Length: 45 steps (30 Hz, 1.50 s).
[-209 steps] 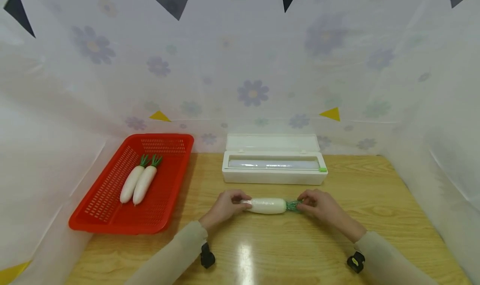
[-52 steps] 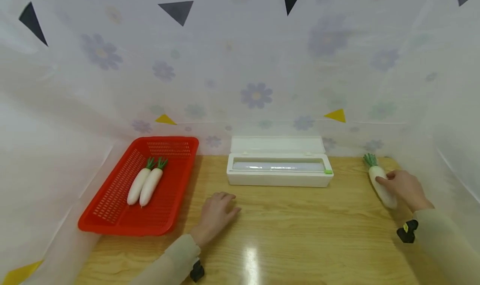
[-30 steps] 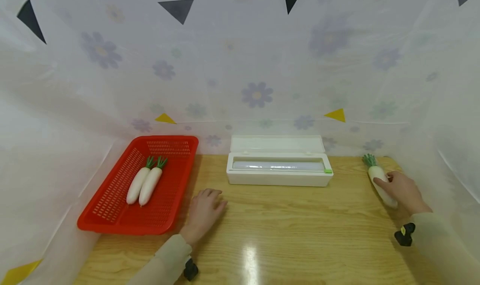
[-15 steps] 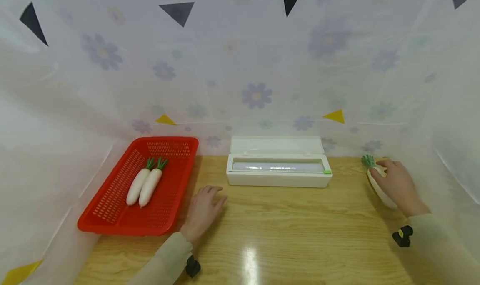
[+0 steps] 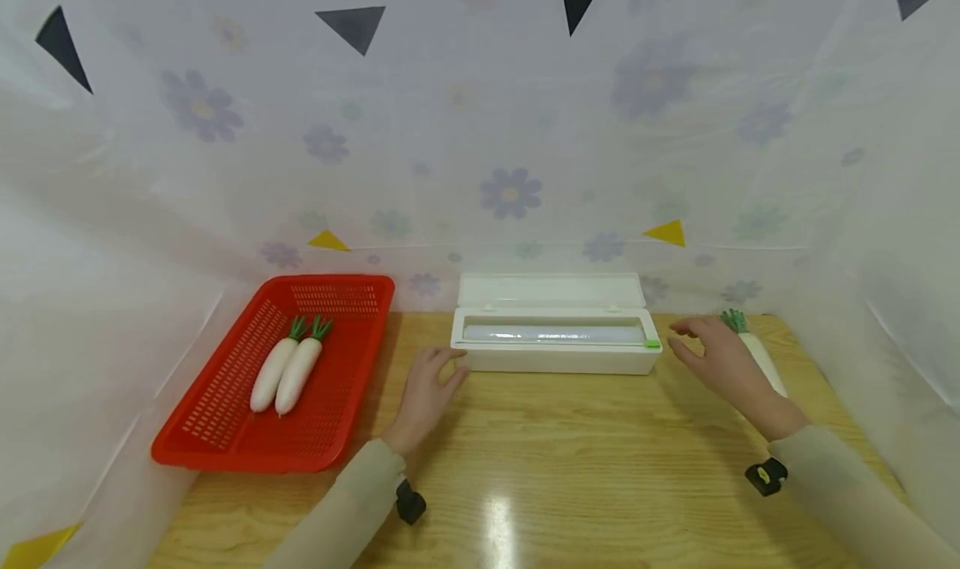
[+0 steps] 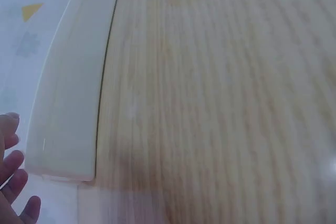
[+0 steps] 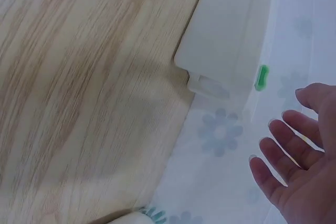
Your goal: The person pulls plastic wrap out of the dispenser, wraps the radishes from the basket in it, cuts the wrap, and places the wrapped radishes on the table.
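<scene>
In the head view a white cling film dispenser (image 5: 555,361) stands at the back of the table, its lid (image 5: 551,290) raised and a roll of film (image 5: 553,333) inside. My left hand (image 5: 427,394) is at its left front corner, fingertips overlapping the edge, fingers loosely bent. Near its right end, beside the green slider (image 5: 652,343), hovers my right hand (image 5: 723,369), fingers relaxed and holding nothing. Behind that hand lies a white radish (image 5: 763,361) with green leaf stubs, partly hidden. Both wrist views show spread fingers close to the dispenser (image 6: 73,82).
A red plastic basket (image 5: 341,419) on the left holds two white radishes (image 5: 298,375) side by side. The wooden table (image 5: 570,469) runs up to a flower-patterned plastic curtain (image 5: 420,111) at the back, with more sheeting on both sides.
The radish, earlier between both hands at the middle, now lies at the right. My right hand has let it go and moved left to the dispenser; my left hand has moved forward to its corner.
</scene>
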Each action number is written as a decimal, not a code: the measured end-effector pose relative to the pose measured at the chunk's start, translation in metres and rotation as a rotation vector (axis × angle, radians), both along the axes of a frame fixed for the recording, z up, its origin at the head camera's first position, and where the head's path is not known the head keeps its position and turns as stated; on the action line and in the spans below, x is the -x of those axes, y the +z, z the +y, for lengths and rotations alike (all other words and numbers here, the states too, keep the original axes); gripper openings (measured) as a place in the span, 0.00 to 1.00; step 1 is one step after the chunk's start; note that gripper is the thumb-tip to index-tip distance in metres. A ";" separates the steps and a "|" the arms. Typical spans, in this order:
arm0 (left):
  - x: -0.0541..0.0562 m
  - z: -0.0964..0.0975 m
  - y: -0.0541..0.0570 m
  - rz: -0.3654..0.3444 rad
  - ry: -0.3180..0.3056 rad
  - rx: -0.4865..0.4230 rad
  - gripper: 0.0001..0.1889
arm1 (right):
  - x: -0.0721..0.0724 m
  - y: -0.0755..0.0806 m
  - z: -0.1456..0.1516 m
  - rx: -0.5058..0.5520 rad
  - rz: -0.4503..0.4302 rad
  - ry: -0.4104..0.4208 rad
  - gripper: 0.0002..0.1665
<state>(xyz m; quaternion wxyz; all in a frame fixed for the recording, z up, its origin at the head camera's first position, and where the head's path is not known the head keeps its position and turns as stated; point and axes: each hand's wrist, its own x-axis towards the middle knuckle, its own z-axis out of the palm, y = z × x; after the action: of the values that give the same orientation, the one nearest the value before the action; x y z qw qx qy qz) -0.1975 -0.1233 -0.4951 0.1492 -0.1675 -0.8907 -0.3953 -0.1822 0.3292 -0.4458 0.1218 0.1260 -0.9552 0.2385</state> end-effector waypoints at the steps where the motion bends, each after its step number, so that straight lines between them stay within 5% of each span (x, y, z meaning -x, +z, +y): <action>1: 0.003 0.001 0.000 0.000 0.000 -0.013 0.13 | 0.001 0.000 -0.004 0.003 0.005 0.020 0.19; 13: 0.040 0.006 -0.002 0.028 0.027 -0.062 0.14 | 0.019 -0.008 -0.032 -0.093 0.078 0.134 0.14; 17: 0.047 0.006 -0.003 -0.019 0.031 -0.058 0.13 | 0.022 -0.014 -0.033 -0.099 0.126 0.137 0.11; 31: 0.054 0.003 0.002 -0.184 -0.007 -0.088 0.09 | 0.034 -0.025 -0.036 -0.047 0.152 0.141 0.03; 45: 0.063 0.009 0.009 -0.205 -0.020 -0.075 0.10 | 0.040 -0.024 -0.040 -0.075 0.091 0.119 0.04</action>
<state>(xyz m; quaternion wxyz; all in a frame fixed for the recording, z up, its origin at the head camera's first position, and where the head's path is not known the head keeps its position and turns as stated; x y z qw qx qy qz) -0.2610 -0.1143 -0.4860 0.0597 -0.1294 -0.8841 -0.4451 -0.2220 0.2895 -0.4694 0.1457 0.1979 -0.9477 0.2035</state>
